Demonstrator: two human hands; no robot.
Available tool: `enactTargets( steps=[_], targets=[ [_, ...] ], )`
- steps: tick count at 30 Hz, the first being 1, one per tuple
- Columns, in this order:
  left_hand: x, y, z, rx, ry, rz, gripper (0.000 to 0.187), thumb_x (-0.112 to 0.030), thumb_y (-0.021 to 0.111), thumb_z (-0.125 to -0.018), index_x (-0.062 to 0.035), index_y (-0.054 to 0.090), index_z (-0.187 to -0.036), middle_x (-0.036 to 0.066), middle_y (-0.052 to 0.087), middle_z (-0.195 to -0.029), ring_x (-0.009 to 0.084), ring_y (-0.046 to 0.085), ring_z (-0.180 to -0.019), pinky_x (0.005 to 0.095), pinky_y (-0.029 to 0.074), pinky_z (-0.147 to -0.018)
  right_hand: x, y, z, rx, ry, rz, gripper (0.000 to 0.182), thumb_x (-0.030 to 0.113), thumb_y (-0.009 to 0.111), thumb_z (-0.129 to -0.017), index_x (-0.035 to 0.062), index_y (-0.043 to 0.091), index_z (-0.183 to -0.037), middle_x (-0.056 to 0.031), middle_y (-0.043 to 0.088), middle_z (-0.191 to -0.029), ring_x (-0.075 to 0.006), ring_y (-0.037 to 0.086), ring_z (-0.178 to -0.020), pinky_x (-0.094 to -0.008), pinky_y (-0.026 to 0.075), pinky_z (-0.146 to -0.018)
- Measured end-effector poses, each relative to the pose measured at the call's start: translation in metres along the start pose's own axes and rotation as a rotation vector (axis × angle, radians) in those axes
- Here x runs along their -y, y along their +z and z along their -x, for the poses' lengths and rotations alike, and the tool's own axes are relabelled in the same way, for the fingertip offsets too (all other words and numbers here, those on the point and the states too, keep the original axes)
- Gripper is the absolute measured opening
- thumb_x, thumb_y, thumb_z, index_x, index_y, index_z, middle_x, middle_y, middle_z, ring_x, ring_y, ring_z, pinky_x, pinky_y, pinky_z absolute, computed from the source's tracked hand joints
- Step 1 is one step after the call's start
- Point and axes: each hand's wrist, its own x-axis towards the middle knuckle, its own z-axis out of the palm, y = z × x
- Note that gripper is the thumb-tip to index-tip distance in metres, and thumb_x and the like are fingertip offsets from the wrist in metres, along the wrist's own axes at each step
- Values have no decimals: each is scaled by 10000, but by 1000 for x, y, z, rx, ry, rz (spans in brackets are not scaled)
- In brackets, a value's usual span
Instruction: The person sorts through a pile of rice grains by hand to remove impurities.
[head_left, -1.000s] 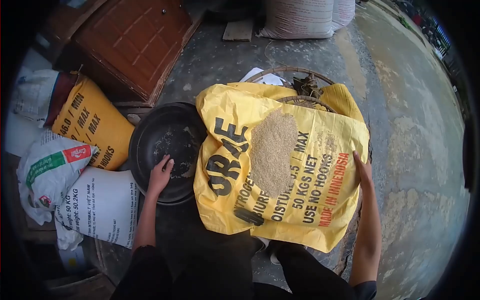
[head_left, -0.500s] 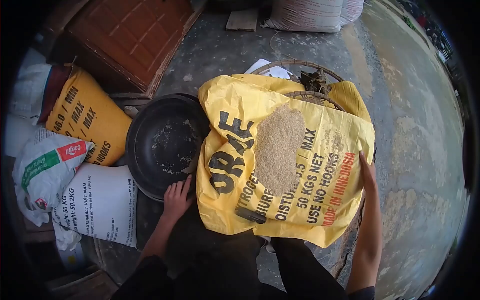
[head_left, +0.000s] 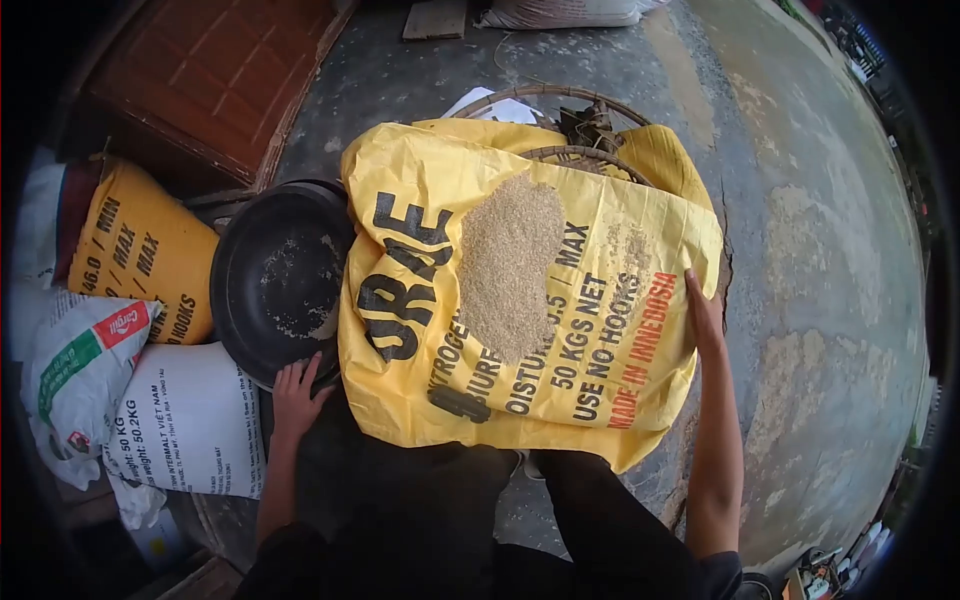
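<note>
The grey concrete floor (head_left: 790,300) spreads under everything, with a brown panelled wooden cabinet (head_left: 215,90) at the upper left. In the middle, a large yellow plastic sack (head_left: 420,400) lies printed side up, reading "50 KGS NET". On the left are 3 smaller sacks: an orange-yellow sack with black print (head_left: 140,250), a white sack with black print (head_left: 190,420) and a white bag with a green and red label (head_left: 85,355). Just beside the yellow sack's left edge sits a round black basin (head_left: 275,265), pale grains scattered inside. 2 curved rims of brown woven bamboo (head_left: 575,92) show at the sack's far edge. A pale tan heap of grain (head_left: 510,265) rests on the sack.

The left hand (head_left: 297,395) is at the basin's near rim, palm down, fingers slightly apart and thumb spread. The right hand (head_left: 706,318) touches the sack's right edge; its fingers are partly hidden, so I cannot tell whether they clamp it. Crumpled dark dry leaves (head_left: 588,127) lie by the bamboo rims.
</note>
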Motion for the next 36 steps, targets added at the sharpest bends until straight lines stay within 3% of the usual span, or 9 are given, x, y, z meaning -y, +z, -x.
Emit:
enactTargets(
  steps=[8, 11, 13, 16, 17, 18, 22, 29, 36],
  targets=[
    [-22, -63, -43, 256, -282, 257, 308, -227, 635, -1013, -24, 686, -1240, 158, 687, -1209, 358, 626, -1142, 417, 457, -1028, -7, 5, 5, -61, 12, 23, 694, 464, 774, -915, -67, 596, -1325, -158, 699, -1202, -208, 669, -1071, -350, 518, -952],
    [-55, -70, -80, -244, -262, 268, 211, -105, 567, -1032, -1, 693, -1165, 144, 690, -1152, 317, 645, -1055, 392, 486, -947, -20, 6, 0, -109, -12, -36, 771, 493, 798, -882, -91, 562, -1326, -196, 685, -1211, -250, 668, -1105, -358, 510, -983],
    [-87, -72, -105, -307, -165, 336, 193, -86, 572, -1024, 0, 693, -1147, 142, 685, -1119, 317, 643, -1028, 397, 487, -928, -8, 5, 10, -195, -20, 147, 874, 544, 815, -843, -91, 516, -1365, -225, 638, -1297, -304, 638, -1182, -365, 492, -1019],
    [-146, -65, -139, -345, 58, 490, 133, -20, 624, -967, 16, 694, -1074, 137, 670, -1002, 299, 642, -933, 400, 494, -838, -19, 22, 25, -681, -198, 756, 936, 555, 783, -855, -62, 421, -1459, -272, 522, -1434, -379, 481, -1382, -495, 334, -1171],
    [-168, -60, -150, -300, 91, 610, 123, -8, 639, -950, 19, 697, -1055, 130, 673, -967, 293, 646, -905, 386, 498, -815, -6, 30, 36, -848, -524, 882, 677, 419, 774, -893, 9, 538, -1377, -197, 601, -1331, -352, 525, -1307, -521, 344, -1128],
    [-188, -50, -158, -249, 112, 738, 117, -9, 635, -955, 18, 699, -1048, 126, 674, -942, 286, 649, -888, 372, 501, -814, 4, 36, 45, -851, -515, 894, 677, 419, 774, -893, 9, 538, -1377, -197, 601, -1331, -352, 525, -1307, -521, 344, -1128],
    [-262, -15, -186, 333, -78, 1433, 229, -150, 581, -1048, 19, 682, -1166, 94, 701, -944, 193, 686, -904, 307, 535, -844, 33, 63, 51, -179, -797, 757, 197, 123, 741, -892, 121, 685, -1081, -50, 635, -1065, -254, 586, -1066, -409, 406, -919],
    [-331, 52, -184, 1083, -383, 2270, 569, -391, 344, -1114, 75, 522, -1387, 199, 655, -1209, 320, 638, -1171, 453, 474, -1082, 31, 95, 29, -94, -767, 816, 157, 124, 703, -906, 103, 702, -1062, -74, 629, -1024, -286, 599, -1019, -409, 420, -902],
    [-324, 86, -148, 1315, -481, 2425, 645, -459, 345, -1105, 83, 490, -1425, 246, 626, -1289, 391, 565, -1303, 501, 402, -1173, 26, 97, 21, -122, -782, 824, 103, 129, 694, -914, 104, 665, -1010, -59, 614, -996, -270, 587, -991, -404, 401, -868]
  ],
)
